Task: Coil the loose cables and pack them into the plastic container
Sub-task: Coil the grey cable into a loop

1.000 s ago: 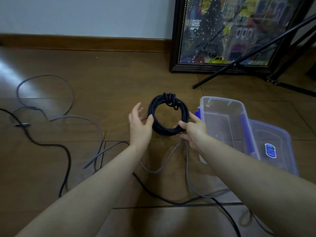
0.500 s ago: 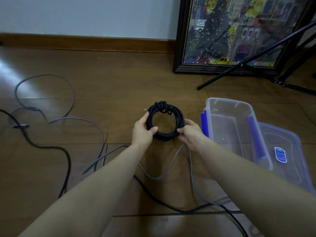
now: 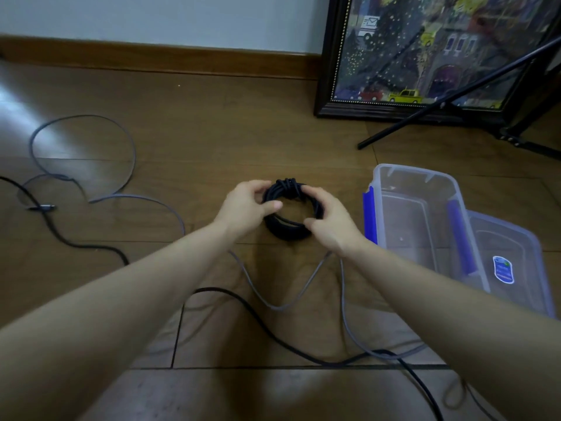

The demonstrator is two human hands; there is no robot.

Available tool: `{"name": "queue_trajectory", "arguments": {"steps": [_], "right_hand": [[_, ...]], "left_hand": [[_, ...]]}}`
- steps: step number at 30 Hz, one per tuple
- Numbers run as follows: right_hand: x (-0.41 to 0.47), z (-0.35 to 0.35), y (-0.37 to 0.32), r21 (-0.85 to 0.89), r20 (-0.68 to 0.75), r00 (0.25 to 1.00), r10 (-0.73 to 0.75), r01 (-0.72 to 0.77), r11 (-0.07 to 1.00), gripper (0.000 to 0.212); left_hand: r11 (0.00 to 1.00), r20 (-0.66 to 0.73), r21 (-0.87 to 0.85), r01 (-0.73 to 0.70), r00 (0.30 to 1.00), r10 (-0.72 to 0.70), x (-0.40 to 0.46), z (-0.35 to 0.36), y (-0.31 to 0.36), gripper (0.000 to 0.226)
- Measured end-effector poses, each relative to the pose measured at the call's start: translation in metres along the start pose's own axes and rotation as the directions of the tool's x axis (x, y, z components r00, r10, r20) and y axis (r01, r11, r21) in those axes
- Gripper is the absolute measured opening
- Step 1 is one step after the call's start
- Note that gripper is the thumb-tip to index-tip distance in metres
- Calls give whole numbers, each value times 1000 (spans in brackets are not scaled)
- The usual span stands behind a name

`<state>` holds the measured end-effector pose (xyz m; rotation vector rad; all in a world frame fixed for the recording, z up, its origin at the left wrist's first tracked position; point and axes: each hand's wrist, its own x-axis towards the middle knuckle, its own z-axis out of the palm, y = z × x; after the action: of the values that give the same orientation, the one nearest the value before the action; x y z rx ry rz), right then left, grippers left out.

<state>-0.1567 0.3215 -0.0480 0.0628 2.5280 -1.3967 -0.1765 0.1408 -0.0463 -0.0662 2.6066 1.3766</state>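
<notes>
Floor: brown wood-look boards with dark seams, glossy, with a pale glare patch at the far left. It fills most of the view.

Wall: plain pale surface across the top, meeting the floor at a brown skirting board.

Framed picture: dark ornate frame, night street scene with a yellow car, standing on the floor and leaning against the wall at upper right.

Tripod legs: thin black struts crossing in front of the picture, feet on the floor.

Plastic container: clear tub with blue side latches, right of centre on the floor, open at the top; nothing visible inside.

Lid: clear, lying just beside the container on its right, bearing a small blue label.

Grey cable: loose, looping at far left, then trailing under the forearms towards the container.

Black cable: loose, running from the left edge across the near floor to the lower right.

Coiled black cable: a tight ring with a wrapped knot at its far side, held above the floor, left of the container and outside it.

Left hand: fingers curled over the ring's left side, thumb pressed on it.

Right hand: fingers and thumb curled round the ring's right side.
</notes>
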Motion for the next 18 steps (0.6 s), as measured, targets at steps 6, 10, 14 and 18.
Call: {"name": "queue_trajectory", "arguments": {"steps": [6,10,14,18], "right_hand": [[-21,51,-39,-116,405,912,-62,119,986,72],[-30,77,-48,-281,507,861,-37,206,938,59],[-51,83,-44,-384,521,853,-28,263,885,34],[-64,90,-35,-364,516,856,-47,269,892,43]], "left_hand": [[983,129,150,-106,988,86,-66,-83,-45,37],[1000,211,-12,25,977,-22,-104,-90,-75,27],[998,244,31,50,968,-56,-121,-82,-78,10],[997,181,83,-11,983,-4,-116,-71,-71,8]]}}
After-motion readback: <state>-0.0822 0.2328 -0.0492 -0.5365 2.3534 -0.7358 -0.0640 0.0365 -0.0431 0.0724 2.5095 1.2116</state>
